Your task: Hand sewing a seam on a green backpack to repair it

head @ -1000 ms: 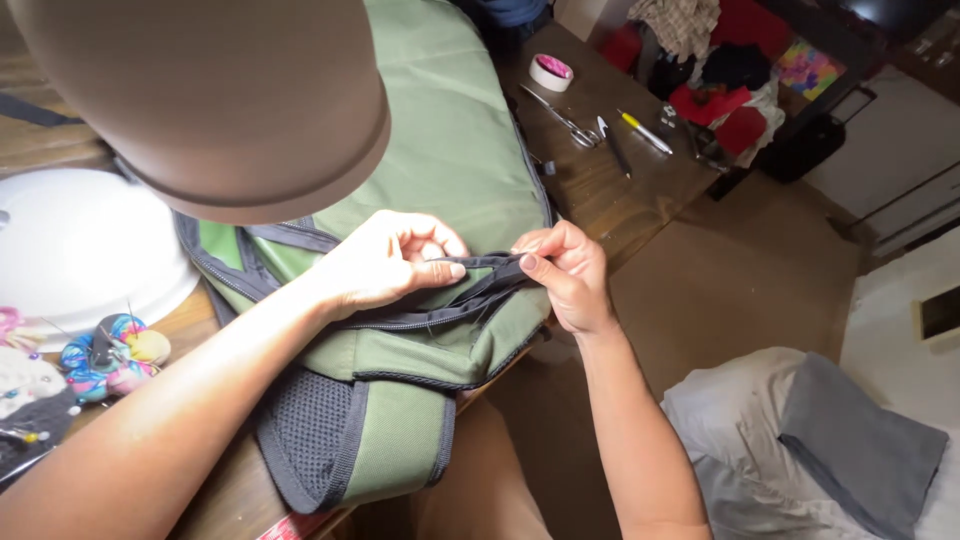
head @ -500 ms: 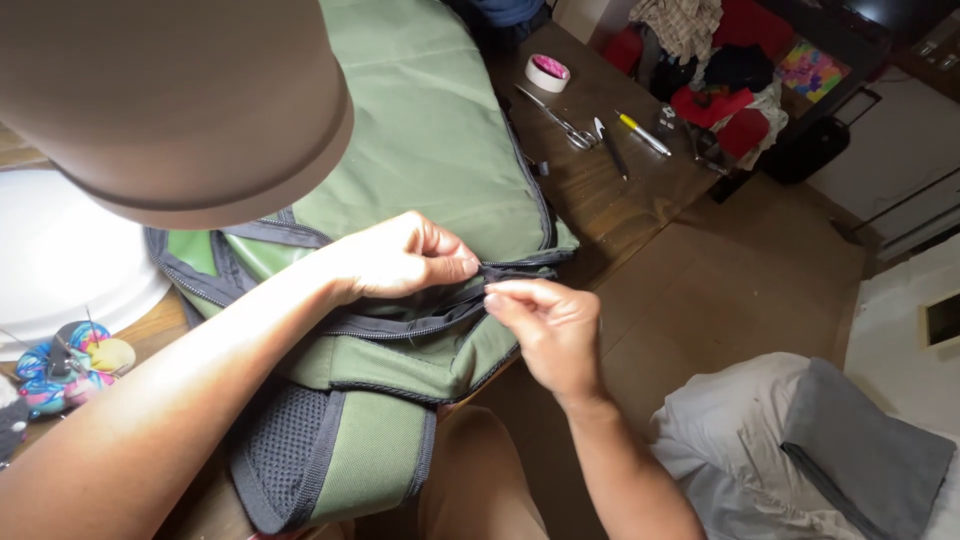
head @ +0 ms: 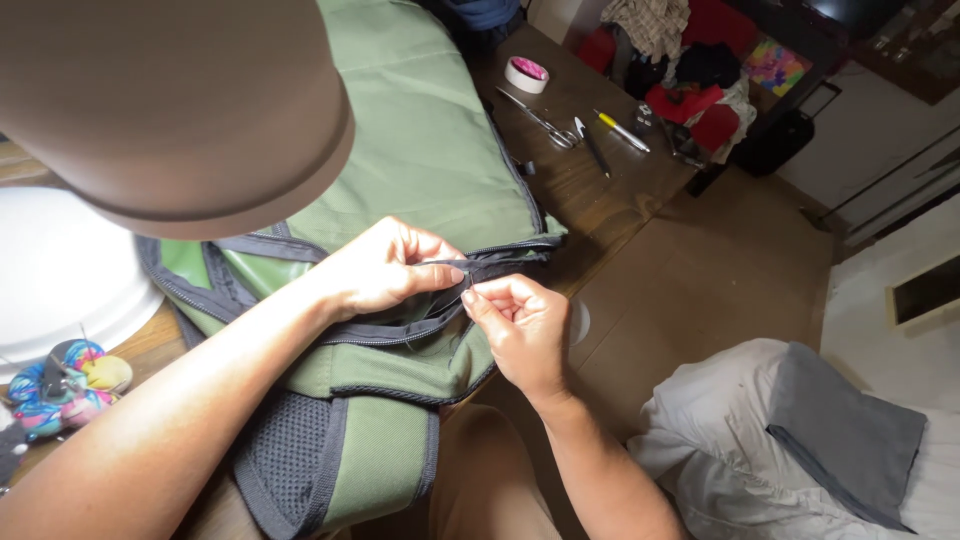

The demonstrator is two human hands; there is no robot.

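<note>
A green fabric bag (head: 420,150) with dark grey trim and a black mesh panel lies across the wooden table (head: 600,190). My left hand (head: 385,265) pinches the dark zipper tape (head: 500,262) along the bag's open edge. My right hand (head: 520,325) sits just below and to the right, its fingertips pressed together on the same tape, touching the left hand's fingers. What lies between the right fingertips is too small to make out.
A brown lamp shade (head: 170,100) fills the upper left, over a white round base (head: 60,270). A colourful pincushion (head: 65,385) sits at the left edge. Scissors (head: 540,120), pens (head: 620,130) and a tape roll (head: 526,73) lie farther back. Grey cushions (head: 800,450) lie on the floor at right.
My right hand dropped away from the strap, then came back up to the tape beside the left hand. The view has shifted slightly and the left hand stayed gripping the bag's edge.
</note>
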